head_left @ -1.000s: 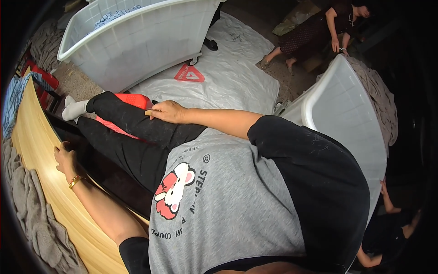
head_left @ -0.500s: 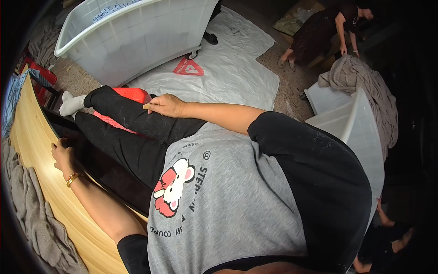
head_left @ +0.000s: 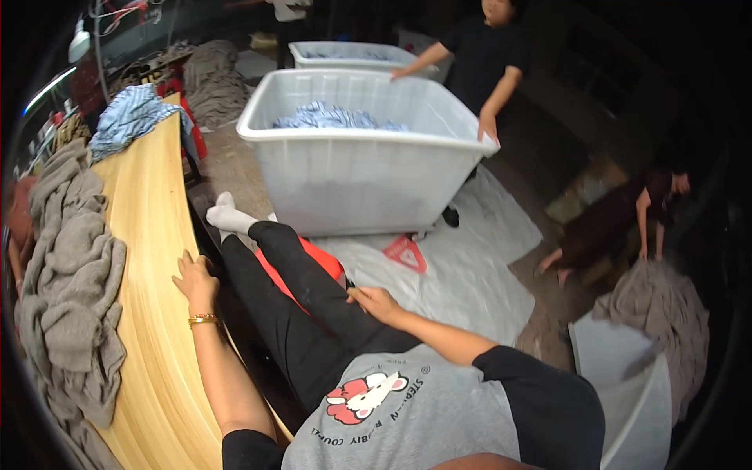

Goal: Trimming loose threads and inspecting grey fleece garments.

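Head view: seated beside yellow wooden table (head_left: 153, 258). Left hand (head_left: 196, 280) flat, fingers spread on table edge, holding nothing. Right hand (head_left: 376, 301) loosely curled, empty, resting on black-trousered thigh (head_left: 313, 305). Grey towels (head_left: 70, 298) heaped on table, near left hand. Seemingly between items; reaching leftward needed next.

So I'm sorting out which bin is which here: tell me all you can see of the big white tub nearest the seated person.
The big white tub is a rectangular bin of translucent white plastic with a thick rolled rim and smooth, slightly tapered walls. It stands upright on a pale plastic floor sheet, just beyond the seated person's socked foot. Blue-and-white striped cloth lies inside, well below the rim. A standing person's hand rests on its far right corner. A second similar tub stands behind it.
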Demonstrator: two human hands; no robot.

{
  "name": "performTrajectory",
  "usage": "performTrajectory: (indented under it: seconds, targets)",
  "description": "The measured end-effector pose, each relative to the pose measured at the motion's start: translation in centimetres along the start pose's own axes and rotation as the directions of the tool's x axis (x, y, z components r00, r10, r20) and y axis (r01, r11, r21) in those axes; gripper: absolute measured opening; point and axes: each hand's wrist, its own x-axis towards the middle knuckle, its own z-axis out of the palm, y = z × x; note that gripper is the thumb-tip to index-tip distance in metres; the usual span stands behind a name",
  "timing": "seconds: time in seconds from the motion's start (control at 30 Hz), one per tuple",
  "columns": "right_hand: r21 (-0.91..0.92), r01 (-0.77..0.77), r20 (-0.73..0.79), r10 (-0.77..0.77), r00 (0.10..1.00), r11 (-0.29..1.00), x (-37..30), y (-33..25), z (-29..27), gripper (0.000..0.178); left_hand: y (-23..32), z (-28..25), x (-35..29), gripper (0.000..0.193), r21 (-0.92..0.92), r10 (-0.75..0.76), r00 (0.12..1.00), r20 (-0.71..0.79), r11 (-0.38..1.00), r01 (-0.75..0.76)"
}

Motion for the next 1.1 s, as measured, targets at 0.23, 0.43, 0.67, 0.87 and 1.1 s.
performTrajectory:
  seconds: [0.23, 0.43, 0.67, 0.87, 1.1]
  targets:
    - [0.068, -0.009, 0.039, 0.006, 0.999, 0.998, -0.5, 1.4, 0.6, 0.045, -0.4, -0.6, -1.0, 0.020, -0.072, -0.004, 1.000, -0.027, 0.997, 0.002]
    - [0.082, -0.008, 0.037, 0.005, 0.999, 0.997, 0.3, 2.8, 0.6, 0.044, 0.2, -1.0, -1.0, 0.022, -0.066, -0.013, 1.000, 0.021, 0.998, 0.014]
    - [0.197, 0.016, 0.039, -0.025, 0.999, 0.980, 0.7, 2.9, 0.8, 0.038, -0.2, -1.0, -0.7, 0.033, -0.042, -0.044, 0.996, 0.080, 0.998, 0.047]
    - [0.187, 0.025, 0.048, -0.035, 0.998, 0.982, 0.9, 3.3, 0.7, 0.037, 0.2, -0.9, -1.0, 0.027, -0.019, -0.027, 1.000, 0.013, 0.999, 0.027]
    - [0.138, -0.023, 0.012, 0.022, 1.000, 0.990, 0.6, 4.0, 0.4, 0.038, 0.4, -1.5, -1.3, 0.031, -0.027, -0.004, 1.000, 0.023, 1.000, 0.004]
